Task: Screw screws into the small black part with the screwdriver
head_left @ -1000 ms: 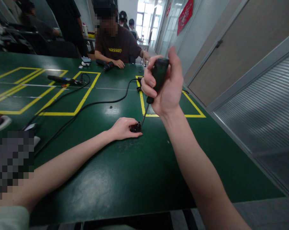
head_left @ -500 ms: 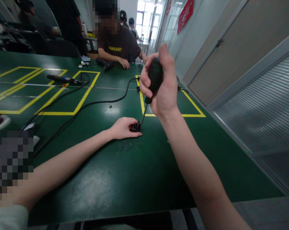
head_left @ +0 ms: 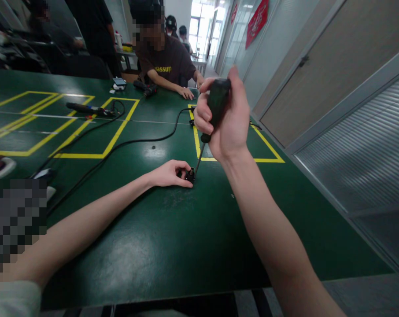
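Between the thumb and fingers of my left hand [head_left: 169,173] is a small black part [head_left: 190,175] with a short upright post, held against the green table [head_left: 146,229]. My right hand [head_left: 231,119] is wrapped round the thick dark handle of a screwdriver [head_left: 218,103], its thumb up along the handle's end. The thin shaft slants down to the right side of the black part. Whether the tip sits in a screw is too small to tell.
Black cables [head_left: 133,141] run across the table on the left. A pen-shaped electric tool [head_left: 90,109] lies beyond them, near yellow tape outlines. Across the table sits a person in a brown shirt [head_left: 169,57], a power drill [head_left: 145,87] beside them. A glass partition [head_left: 361,149] stands at the right.
My right hand has turned slightly about the screwdriver handle and shifted a little right. My left fingers have adjusted round the black part. The person opposite has moved a hand to the right.
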The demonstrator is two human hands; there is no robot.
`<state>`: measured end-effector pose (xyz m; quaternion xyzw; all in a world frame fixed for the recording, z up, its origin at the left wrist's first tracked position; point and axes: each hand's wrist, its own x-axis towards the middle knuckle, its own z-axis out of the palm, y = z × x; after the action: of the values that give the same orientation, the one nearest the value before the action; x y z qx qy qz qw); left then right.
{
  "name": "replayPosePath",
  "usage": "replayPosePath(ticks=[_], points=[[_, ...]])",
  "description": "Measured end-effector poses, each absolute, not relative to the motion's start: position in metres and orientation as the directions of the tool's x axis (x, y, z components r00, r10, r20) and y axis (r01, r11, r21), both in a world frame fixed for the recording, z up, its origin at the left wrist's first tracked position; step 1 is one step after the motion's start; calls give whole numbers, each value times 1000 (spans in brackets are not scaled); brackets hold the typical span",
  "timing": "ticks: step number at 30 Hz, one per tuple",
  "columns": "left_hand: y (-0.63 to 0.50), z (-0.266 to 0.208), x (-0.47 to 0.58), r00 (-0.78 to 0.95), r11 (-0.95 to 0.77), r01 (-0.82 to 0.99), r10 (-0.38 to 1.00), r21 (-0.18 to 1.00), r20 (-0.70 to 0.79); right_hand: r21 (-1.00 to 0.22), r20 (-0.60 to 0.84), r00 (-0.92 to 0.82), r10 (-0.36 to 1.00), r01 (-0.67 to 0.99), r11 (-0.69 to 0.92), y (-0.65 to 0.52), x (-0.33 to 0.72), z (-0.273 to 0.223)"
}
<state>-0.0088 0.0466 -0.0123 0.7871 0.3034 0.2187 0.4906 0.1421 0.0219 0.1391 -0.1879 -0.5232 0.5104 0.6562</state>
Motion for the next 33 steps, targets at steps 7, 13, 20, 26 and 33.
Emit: replayPosePath(ticks=[7, 13, 20, 26, 33], points=[[45, -11, -7, 721, -324, 243, 691, 915, 53, -744, 569, -136, 811, -505, 437, 13, 140, 142], [45, -12, -6, 707, -337, 270, 706, 902, 52, -770, 510, -229, 829, -550, 322, 10, 146, 146], [45, -11, -4, 706, -321, 260, 706, 911, 47, -820, 451, -182, 874, -471, 325, 20, 154, 147], [47, -13, -5, 698, -283, 279, 716, 918, 8, -801, 476, -156, 865, -482, 354, 13, 158, 149], [47, -12, -7, 698, -286, 274, 716, 918, 14, -799, 461, -123, 879, -488, 351, 6, 160, 152]])
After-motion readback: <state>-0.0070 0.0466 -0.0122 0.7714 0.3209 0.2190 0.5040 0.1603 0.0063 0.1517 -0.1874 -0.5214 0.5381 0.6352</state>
